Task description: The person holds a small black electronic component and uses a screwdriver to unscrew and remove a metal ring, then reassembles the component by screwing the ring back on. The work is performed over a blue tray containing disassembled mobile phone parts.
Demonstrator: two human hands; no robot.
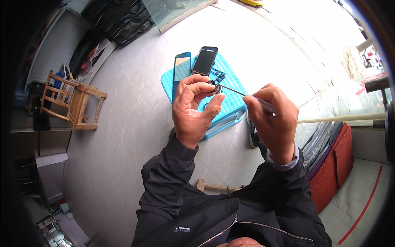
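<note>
Above a light-blue plastic stool [228, 70], my left hand [192, 105] pinches a small dark phone part [218, 89] between thumb and fingers; its exact kind is too small to tell. My right hand [273, 117] grips a screwdriver [265, 105] with a clear handle, its thin shaft pointing left so the tip meets or nearly meets the small part. Behind my left hand, a phone [204, 61] with a dark screen lies on the stool top. Beside it rests a blue-edged phone panel [182, 68], partly covered by my fingers. A dark plastic frame piece [219, 76] lies near the phone.
A small wooden chair [78, 103] stands on the grey tiled floor [119, 136] at left. Black bags [119, 20] and a glass panel [173, 12] are at the back. Red matting [333, 164] leans at right. Part of a wooden seat [214, 187] shows below my arms.
</note>
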